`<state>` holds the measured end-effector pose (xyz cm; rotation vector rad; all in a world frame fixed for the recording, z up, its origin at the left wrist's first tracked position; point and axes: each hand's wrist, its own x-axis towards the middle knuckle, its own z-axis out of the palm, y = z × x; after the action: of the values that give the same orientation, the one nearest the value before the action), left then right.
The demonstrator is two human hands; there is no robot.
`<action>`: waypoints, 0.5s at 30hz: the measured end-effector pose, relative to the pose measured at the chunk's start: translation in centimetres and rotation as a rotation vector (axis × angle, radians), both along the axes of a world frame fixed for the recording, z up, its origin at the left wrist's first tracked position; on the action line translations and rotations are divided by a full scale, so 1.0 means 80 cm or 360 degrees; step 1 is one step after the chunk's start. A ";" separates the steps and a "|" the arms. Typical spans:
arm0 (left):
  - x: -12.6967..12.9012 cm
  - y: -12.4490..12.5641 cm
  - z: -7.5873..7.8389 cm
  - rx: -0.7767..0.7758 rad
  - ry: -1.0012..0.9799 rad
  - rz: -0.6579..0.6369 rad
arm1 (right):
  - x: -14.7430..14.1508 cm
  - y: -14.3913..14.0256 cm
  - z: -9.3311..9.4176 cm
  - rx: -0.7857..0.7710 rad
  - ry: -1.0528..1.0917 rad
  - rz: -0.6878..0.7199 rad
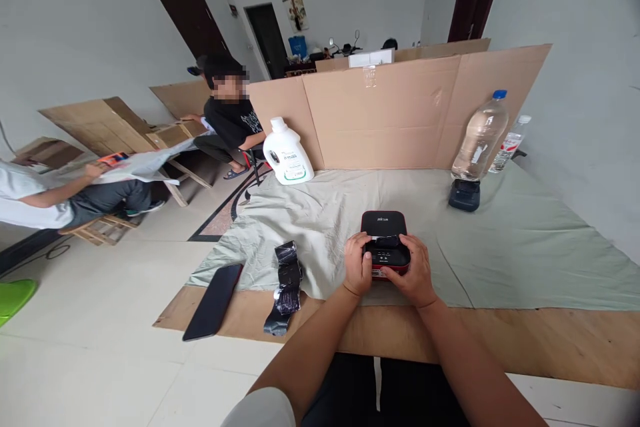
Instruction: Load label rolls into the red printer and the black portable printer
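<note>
A small black-and-red printer (384, 221), squarish with rounded corners, rests on the cloth near the table's front edge. My left hand (358, 263) grips its left side, the thumb on the near left corner. On the opposite side, my right hand (416, 271) holds it with the thumb along the front edge. Fingers of both hands touch the ends of a glossy dark bar across its middle. Small marks and lights show on the panel below that bar. To the left lie a crumpled black film strip (289, 277) and a dark phone-like slab (213, 301).
A white detergent jug (291, 157) stands at the back left, before a cardboard screen (375, 120). At the back right are a large water bottle (480, 137), a smaller bottle (510, 147) and a black device (465, 195). Two people sit at another table on the left.
</note>
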<state>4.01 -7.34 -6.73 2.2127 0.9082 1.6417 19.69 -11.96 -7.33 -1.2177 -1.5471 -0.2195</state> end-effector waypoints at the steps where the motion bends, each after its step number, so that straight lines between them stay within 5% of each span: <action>1: 0.001 0.001 -0.001 0.0011 0.0004 0.0018 | 0.001 0.000 0.000 -0.0009 -0.0008 -0.0016; 11: -0.001 0.002 -0.005 0.0056 -0.0063 0.0017 | 0.008 -0.003 0.006 -0.0054 -0.0080 -0.0014; 15: -0.001 -0.004 -0.011 -0.0154 -0.0210 -0.0059 | 0.004 -0.007 -0.005 -0.0153 0.0055 0.0021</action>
<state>3.93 -7.67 -7.62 2.0198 0.8863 1.6676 19.97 -12.49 -7.72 -1.2790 -1.5501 -0.1160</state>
